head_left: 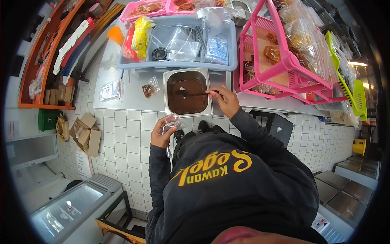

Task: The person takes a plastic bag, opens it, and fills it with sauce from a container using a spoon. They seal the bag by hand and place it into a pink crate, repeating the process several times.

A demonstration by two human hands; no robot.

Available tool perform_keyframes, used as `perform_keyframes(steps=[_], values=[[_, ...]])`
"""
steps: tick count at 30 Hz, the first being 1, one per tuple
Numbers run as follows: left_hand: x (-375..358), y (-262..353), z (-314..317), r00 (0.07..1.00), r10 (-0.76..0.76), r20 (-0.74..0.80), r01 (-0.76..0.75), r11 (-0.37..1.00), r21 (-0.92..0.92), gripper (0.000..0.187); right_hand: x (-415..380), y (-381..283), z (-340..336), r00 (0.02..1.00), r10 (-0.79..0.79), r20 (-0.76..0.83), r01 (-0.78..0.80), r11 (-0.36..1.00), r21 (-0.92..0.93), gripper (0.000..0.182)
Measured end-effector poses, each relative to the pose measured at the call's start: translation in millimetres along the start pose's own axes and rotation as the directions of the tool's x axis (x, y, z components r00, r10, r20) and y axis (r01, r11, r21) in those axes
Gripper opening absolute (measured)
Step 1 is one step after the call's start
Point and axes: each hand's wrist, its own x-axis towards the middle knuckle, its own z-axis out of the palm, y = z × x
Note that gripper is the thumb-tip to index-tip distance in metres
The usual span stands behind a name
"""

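A square stainless steel pan (208, 97) holds brown sauce (191, 106) and stands at the front edge of the metal table. My right hand (226, 101) is closed on the handle of a dark spoon (198, 95), whose far end reaches into the sauce. Just off the pan's near left corner, my left hand (161, 133) pinches a small clear plastic bag (178, 123) with a ring-shaped rim at its mouth. A small bag of brown sauce (150, 87) lies on the table to the left of the pan.
Behind the pan sits a blue-grey tub (176, 65) with yellow gloves (142, 35) and plastic packs. A pink rack (280, 67) with bagged food stands at right. Clear packets (111, 90) lie at left. A dark stool (280, 128) and cardboard boxes (86, 132) are on the floor.
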Motion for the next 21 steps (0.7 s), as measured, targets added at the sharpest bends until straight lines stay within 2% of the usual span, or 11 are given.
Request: perform_keyframes(steps=[1, 2, 4, 5, 7, 9, 11, 12, 14, 18, 21], values=[[0, 1, 0, 1.000, 0.002, -0.009, -0.002, 1.000, -0.001, 0.050, -2, 5, 3, 0.998, 0.062, 0.014, -0.063, 0.994, 0.088, 0.018], [0, 2, 1, 1.000, 0.001, -0.006, -0.002, 1.000, -0.007, 0.050, -6, 8, 5, 0.998, 0.059, 0.022, -0.061, 0.994, 0.092, 0.018], [-1, 4, 2, 1.000, 0.001, -0.009, -0.001, 1.000, -0.010, 0.050, -12, 7, 9, 0.944, 0.325, 0.065, -0.324, 0.865, 0.383, 0.022], [0, 4, 3, 1.000, 0.005, -0.002, -0.005, 1.000, -0.008, 0.050, -13, 6, 7, 0.944, 0.323, 0.070, -0.324, 0.864, 0.386, 0.022], [-1, 5, 2, 1.000, 0.010, 0.001, -0.010, 1.000, -0.006, 0.051, -13, -1, 0, 0.853, 0.510, 0.113, -0.476, 0.672, 0.567, 0.024], [-2, 7, 1, 0.999, 0.017, -0.038, -0.019, 0.999, -0.050, 0.052, -14, 4, -2, 0.828, 0.553, 0.093, -0.491, 0.636, 0.595, 0.024], [-3, 14, 0, 0.998, 0.035, -0.054, -0.037, 0.998, -0.043, 0.052, -17, 14, -5, 0.732, 0.664, 0.150, -0.548, 0.444, 0.709, 0.024], [-2, 18, 0, 0.996, 0.054, -0.067, -0.056, 0.998, -0.037, 0.051, -17, 14, -7, 0.734, 0.662, 0.150, -0.547, 0.445, 0.709, 0.024], [0, 21, 1, 0.994, 0.074, -0.081, -0.077, 0.996, -0.035, 0.050, -16, 11, -10, 0.707, 0.678, 0.200, -0.546, 0.343, 0.765, 0.026], [13, 25, 7, 0.989, 0.108, -0.100, -0.104, 0.994, 0.044, 0.047, -5, -13, -21, 0.733, 0.667, 0.133, -0.486, 0.378, 0.788, 0.026], [26, 27, 15, 0.988, 0.101, -0.116, -0.091, 0.992, 0.087, 0.050, 3, -38, -30, 0.786, 0.617, 0.032, -0.400, 0.468, 0.788, 0.025]])
